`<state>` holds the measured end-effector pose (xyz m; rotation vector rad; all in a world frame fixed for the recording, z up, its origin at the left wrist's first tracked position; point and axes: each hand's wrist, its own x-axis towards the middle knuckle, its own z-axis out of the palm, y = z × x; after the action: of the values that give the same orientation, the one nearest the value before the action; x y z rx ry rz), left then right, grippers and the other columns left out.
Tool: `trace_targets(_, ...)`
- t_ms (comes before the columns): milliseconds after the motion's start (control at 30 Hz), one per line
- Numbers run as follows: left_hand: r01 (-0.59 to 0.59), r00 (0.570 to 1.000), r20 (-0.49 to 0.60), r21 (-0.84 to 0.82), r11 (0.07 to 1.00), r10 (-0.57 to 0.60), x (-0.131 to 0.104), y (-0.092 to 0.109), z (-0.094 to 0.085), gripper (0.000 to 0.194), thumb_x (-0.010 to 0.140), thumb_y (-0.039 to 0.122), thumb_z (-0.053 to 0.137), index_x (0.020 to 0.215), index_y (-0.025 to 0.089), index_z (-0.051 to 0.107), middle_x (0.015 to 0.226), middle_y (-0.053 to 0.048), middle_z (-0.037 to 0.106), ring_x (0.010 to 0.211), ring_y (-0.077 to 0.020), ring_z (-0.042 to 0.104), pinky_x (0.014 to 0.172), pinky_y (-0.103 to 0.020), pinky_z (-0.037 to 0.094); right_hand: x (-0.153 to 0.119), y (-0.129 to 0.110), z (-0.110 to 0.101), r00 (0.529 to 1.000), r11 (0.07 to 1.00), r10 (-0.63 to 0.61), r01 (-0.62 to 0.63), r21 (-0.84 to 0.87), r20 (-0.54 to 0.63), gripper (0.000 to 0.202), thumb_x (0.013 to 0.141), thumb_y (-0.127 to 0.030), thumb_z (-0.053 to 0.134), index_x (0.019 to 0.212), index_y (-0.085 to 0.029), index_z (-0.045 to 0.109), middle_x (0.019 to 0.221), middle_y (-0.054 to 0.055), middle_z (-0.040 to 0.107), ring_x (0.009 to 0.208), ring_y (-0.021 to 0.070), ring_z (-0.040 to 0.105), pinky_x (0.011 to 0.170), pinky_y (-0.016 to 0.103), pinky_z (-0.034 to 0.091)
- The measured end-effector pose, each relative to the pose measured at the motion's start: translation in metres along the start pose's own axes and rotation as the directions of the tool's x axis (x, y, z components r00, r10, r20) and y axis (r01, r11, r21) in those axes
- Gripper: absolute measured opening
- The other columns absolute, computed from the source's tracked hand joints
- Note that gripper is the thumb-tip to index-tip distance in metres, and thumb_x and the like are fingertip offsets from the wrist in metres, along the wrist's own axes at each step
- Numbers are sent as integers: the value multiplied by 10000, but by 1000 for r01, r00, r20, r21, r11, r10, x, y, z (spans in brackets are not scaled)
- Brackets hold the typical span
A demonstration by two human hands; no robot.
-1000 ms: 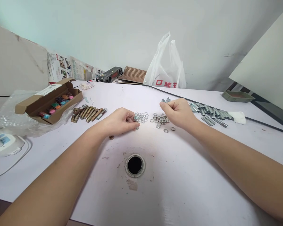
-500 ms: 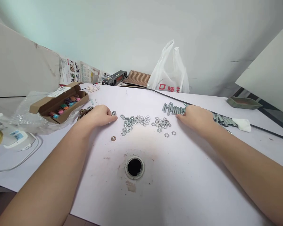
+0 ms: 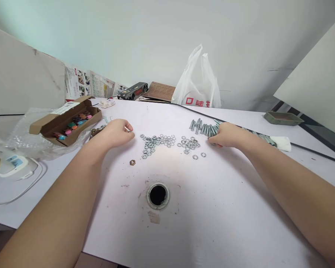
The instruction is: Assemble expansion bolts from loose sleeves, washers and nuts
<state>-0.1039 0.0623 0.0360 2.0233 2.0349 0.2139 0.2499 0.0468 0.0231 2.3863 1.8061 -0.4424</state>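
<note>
My left hand [image 3: 118, 133] is over the table's left side, thumb and fingers apart, with no held thing plainly visible between them. Just right of it lie loose hex nuts [image 3: 149, 143], with thin spring washers [image 3: 167, 140] beside them. A brown nut [image 3: 132, 162] sits alone nearer me. My right hand [image 3: 225, 134] is lowered at the end of a row of grey bolts [image 3: 203, 128], thumb and fingers closed around what looks like a bolt, mostly hidden by the hand. Flat washers [image 3: 190, 143] are spread to its left. Brownish metal pieces [image 3: 96, 131] lie partly behind my left wrist.
An open cardboard box [image 3: 69, 124] of colourful bottles rests on bubble wrap at left, near a white device [image 3: 16, 163]. A ringed hole [image 3: 158, 195] opens in the table. Behind stand a plastic bag [image 3: 197, 87] and a green tray [image 3: 283, 118]. A black cable [image 3: 188, 109] crosses the back.
My left thumb and fingers have parted, and the small metal fastener seen at their tips no longer shows. My right hand stays at the bolts, its fingers drawn in. The view has shifted slightly.
</note>
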Motion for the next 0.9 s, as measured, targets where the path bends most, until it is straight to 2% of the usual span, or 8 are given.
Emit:
trace_targets(133, -64, 981, 179, -32, 997, 69, -15, 14, -9, 241, 652, 299, 596, 870, 204, 628, 709, -13, 608, 563, -147, 491, 473, -256, 319, -8, 3, -12, 999, 999, 34, -35, 25, 13, 312, 658, -465, 616, 639, -154, 596, 627, 89, 527, 468, 159, 453, 488, 327, 332)
trace_targets(233, -141, 983, 103, -102, 985, 152, -18, 18, -8, 256, 689, 326, 595, 904, 194, 639, 682, -15, 586, 547, -137, 478, 468, -250, 305, -24, -1, -22, 999, 999, 28, -27, 45, -29, 343, 695, -486, 593, 601, -157, 580, 610, 91, 522, 429, 140, 408, 460, 329, 319)
trace_targets(333, -275, 956, 27, -251, 928, 291, -17, 25, 5, 306, 776, 456, 562, 845, 171, 649, 665, -24, 560, 573, -126, 469, 499, -240, 309, -49, -20, -20, 989, 991, -94, 104, 84, -113, 353, 731, -424, 559, 505, -156, 517, 510, 62, 456, 388, 100, 313, 415, 309, 261)
trace_targets(433, -323, 908, 84, -484, 813, 410, -19, 40, 26, 457, 823, 575, 507, 775, 138, 629, 577, -8, 455, 499, -90, 355, 467, -236, 239, -73, -49, -3, 922, 906, -340, 374, 196, -187, 269, 732, -332, 552, 528, -156, 564, 485, 38, 483, 418, 101, 384, 428, 276, 282)
trace_targets(533, -313, 848, 118, -675, 668, 517, -25, 56, 42, 464, 825, 572, 534, 772, 124, 637, 566, 8, 417, 482, -65, 296, 455, -223, 205, -84, -73, 17, 804, 751, -554, 595, 285, -218, 206, 736, -309, 554, 603, -170, 627, 500, 3, 517, 440, 85, 406, 463, 246, 296)
trace_targets(633, -331, 855, 38, -729, 599, 518, -29, 63, 46, 411, 821, 519, 577, 773, 119, 659, 613, 0, 489, 493, -52, 317, 464, -211, 231, -79, -80, 28, 737, 684, -631, 676, 276, -240, 205, 768, -307, 538, 658, -181, 655, 499, -15, 511, 439, 73, 374, 484, 238, 279)
trace_targets(767, -341, 912, -41, -630, 698, 408, -27, 58, 40, 446, 753, 569, 630, 747, 125, 671, 512, 22, 401, 468, -59, 273, 445, -223, 196, -58, -68, 26, 798, 742, -548, 603, 294, -253, 295, 832, -409, 528, 914, -174, 686, 570, 7, 583, 509, 101, 479, 538, 240, 323)
trace_targets(900, -405, 903, -69, -471, 784, 425, -25, 57, 40, 394, 722, 540, 663, 761, 152, 721, 526, 11, 467, 502, -73, 342, 481, -223, 266, -34, -49, 26, 869, 867, -448, 480, 137, -209, 352, 802, -402, 579, 1048, -156, 635, 683, 44, 645, 625, 148, 568, 544, 256, 328)
